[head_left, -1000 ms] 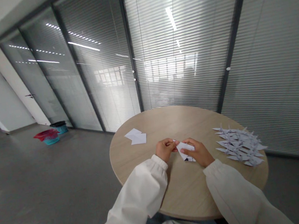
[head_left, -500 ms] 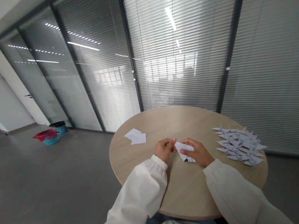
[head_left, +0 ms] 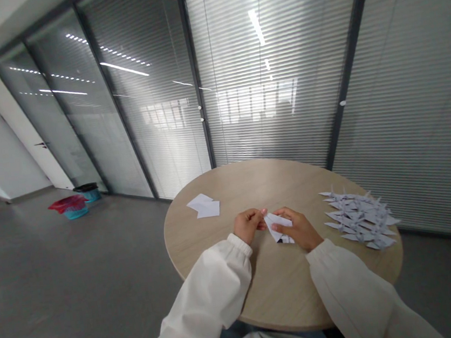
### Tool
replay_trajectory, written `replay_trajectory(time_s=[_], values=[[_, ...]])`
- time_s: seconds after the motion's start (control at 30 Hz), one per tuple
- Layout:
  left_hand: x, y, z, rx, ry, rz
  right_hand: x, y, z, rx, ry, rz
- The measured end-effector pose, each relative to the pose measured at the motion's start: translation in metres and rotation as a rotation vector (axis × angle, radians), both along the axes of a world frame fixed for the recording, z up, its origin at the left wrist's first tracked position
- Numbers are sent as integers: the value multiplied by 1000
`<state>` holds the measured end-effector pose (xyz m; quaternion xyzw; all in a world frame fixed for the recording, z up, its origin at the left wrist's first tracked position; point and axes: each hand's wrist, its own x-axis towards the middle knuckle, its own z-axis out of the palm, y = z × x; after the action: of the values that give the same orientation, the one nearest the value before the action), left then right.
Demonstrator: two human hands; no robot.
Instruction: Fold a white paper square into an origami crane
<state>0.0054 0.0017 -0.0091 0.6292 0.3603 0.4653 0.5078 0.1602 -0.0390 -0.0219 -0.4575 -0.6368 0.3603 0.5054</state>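
Between my hands, just above the round table (head_left: 259,178), is a partly folded white sheet of paper (head_left: 273,222) with a dark printed patch at its lower edge. My right hand (head_left: 295,229) grips it from the right, thumb on top and fingers behind. My left hand (head_left: 250,225) pinches its pointed left corner; the fingertips are closed there. Two overlapping white paper squares (head_left: 208,209) lie on the table to the left. On the right side rests a dense pile of folded paper cranes (head_left: 359,219) with pointed tips.
A glass partition with blinds (head_left: 264,78) stands right behind the table. On the floor to the left are a blue bin with a red liner (head_left: 74,210) and another with a black liner (head_left: 88,192). A white door (head_left: 28,132) is at the far left.
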Motion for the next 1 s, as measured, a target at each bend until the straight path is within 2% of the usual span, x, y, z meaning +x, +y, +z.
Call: replay_trajectory(time_s=[0.13, 0.3, 0.57, 0.8, 1.0], values=[[0, 2, -5, 58, 114, 13, 1, 0, 0, -30, 19, 0], [-2, -1, -4, 196, 242, 118, 0, -1, 2, -62, 41, 45], [-5, 1, 0, 224, 248, 230, 0, 2, 0, -44, 25, 37], [-1, 5, -5, 130, 134, 99, 1, 1, 2, -47, 31, 1], [-1, 8, -11, 136, 145, 107, -1, 1, 1, -69, 81, 23]])
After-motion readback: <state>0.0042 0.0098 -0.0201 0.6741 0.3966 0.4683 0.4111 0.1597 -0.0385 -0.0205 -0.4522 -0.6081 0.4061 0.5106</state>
